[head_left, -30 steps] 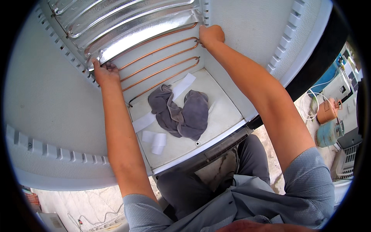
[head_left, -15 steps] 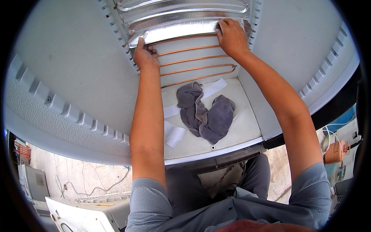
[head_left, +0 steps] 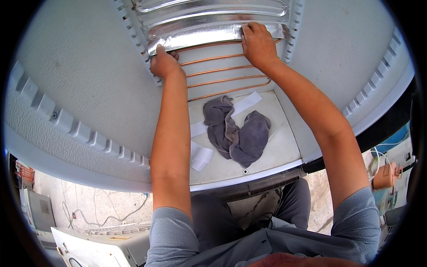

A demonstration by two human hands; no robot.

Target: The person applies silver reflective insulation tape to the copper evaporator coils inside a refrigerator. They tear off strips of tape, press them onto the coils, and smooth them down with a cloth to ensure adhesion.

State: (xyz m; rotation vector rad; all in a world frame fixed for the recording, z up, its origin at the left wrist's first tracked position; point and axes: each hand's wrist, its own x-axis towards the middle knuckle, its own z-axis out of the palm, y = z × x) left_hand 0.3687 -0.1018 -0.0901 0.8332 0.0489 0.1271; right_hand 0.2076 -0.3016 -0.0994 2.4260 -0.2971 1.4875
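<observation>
A strip of silver foil tape (head_left: 200, 39) runs across the back wall of a white cabinet, over the top of a bent copper tube (head_left: 218, 58). At the strip's left end, my left hand (head_left: 165, 63) is closed, thumb on the foil and fingers curled at its lower edge. My right hand (head_left: 259, 43) lies against the strip right of its middle, fingers bent and fingertips pressing the foil. Further foil-covered ridges (head_left: 213, 10) show above. Below, a crumpled grey cloth (head_left: 242, 138) rests on the cabinet floor.
White paper-like strips (head_left: 247, 103) lie under and beside the cloth; one curled piece (head_left: 201, 158) is near my left forearm. Notched shelf rails (head_left: 80, 129) line the side walls. Outside stand a white appliance (head_left: 95, 249) at lower left and an orange-brown canister (head_left: 386, 177) at right.
My right hand has slid a little left along the foil, uncovering more of its right end. My left hand has shifted slightly left and down, still at the strip's left end.
</observation>
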